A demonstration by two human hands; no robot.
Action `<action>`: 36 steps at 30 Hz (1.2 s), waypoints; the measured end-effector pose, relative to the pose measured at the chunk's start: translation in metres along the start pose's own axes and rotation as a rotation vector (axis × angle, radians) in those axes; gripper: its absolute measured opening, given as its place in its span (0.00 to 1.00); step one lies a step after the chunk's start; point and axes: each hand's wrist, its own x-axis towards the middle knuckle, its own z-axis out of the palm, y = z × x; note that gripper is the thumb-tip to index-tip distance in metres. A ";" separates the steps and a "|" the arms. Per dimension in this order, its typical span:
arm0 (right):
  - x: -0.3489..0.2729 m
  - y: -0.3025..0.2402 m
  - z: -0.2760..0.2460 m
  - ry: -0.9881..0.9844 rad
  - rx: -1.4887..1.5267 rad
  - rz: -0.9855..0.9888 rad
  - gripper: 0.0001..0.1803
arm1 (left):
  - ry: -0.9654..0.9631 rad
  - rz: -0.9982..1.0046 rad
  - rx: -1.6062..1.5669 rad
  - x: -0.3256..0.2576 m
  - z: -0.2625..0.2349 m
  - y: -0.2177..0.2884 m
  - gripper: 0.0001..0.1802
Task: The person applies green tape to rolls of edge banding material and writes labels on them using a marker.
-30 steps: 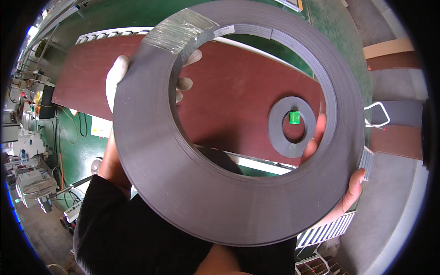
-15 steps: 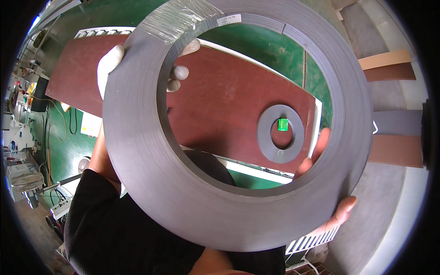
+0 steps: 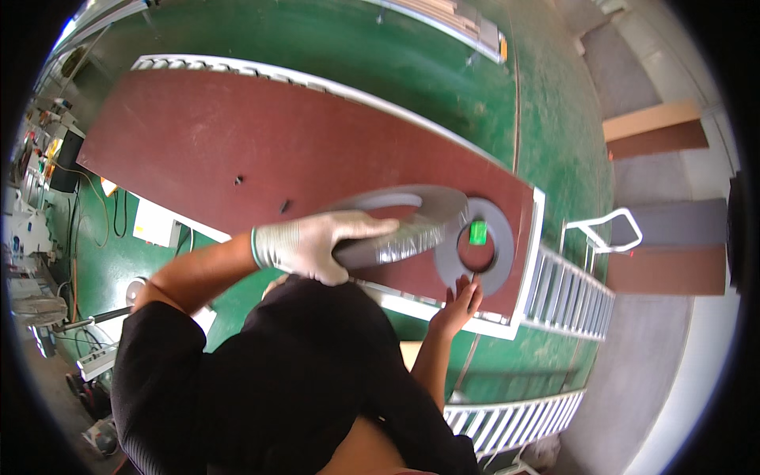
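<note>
now left hand (image 3: 313, 245) grips grey ring (image 3: 396, 226); right hand (image 3: 459, 305) bare.

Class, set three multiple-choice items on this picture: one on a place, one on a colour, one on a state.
1. Where does the small grey flat ring lie?
A. on the green floor
B. on the reddish-brown board
C. on a shelf

2. What colour is the small square inside that ring?
A. green
B. yellow
C. blue

3. Which of the hands wears a glove?
A. both
B. right
C. left

Key: 1 B, the ring rests flat near the right end of the reddish-brown board. 2 A, the square is bright green. 3 C, the left hand, on the large grey ring, is gloved; the right hand is bare.
</note>
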 end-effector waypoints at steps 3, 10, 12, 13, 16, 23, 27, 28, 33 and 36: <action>-0.019 -0.030 0.002 -0.226 0.091 -0.106 0.32 | -0.053 -0.265 -0.118 0.006 -0.014 0.001 0.53; -0.040 -0.060 0.048 -0.383 0.025 -0.397 0.22 | -0.217 -0.249 0.142 0.023 -0.014 -0.075 0.40; -0.057 -0.085 0.077 -0.530 0.070 -0.366 0.24 | -0.144 -0.080 0.139 0.023 -0.007 -0.074 0.31; -0.064 -0.092 0.089 -0.604 0.107 -0.254 0.20 | -0.106 -0.062 0.209 0.023 -0.008 -0.068 0.29; -0.068 -0.091 0.107 -0.760 0.057 -0.248 0.15 | 0.022 0.074 0.381 0.032 -0.010 -0.071 0.21; -0.063 -0.070 0.124 -0.578 -0.111 -0.345 0.12 | 0.194 -0.032 0.451 0.028 -0.001 -0.081 0.19; -0.060 -0.070 0.130 -0.622 -0.312 -0.468 0.19 | 0.241 -0.034 0.345 0.024 -0.005 -0.083 0.20; -0.060 -0.069 0.133 -0.596 -0.311 -0.479 0.18 | 0.259 -0.018 0.357 0.023 -0.007 -0.089 0.20; -0.062 -0.079 0.154 -0.563 -0.286 -0.659 0.18 | 0.267 0.035 0.355 0.018 -0.015 -0.098 0.20; -0.055 -0.077 0.162 -0.590 -0.325 -0.514 0.18 | 0.260 0.030 0.392 0.020 -0.015 -0.101 0.19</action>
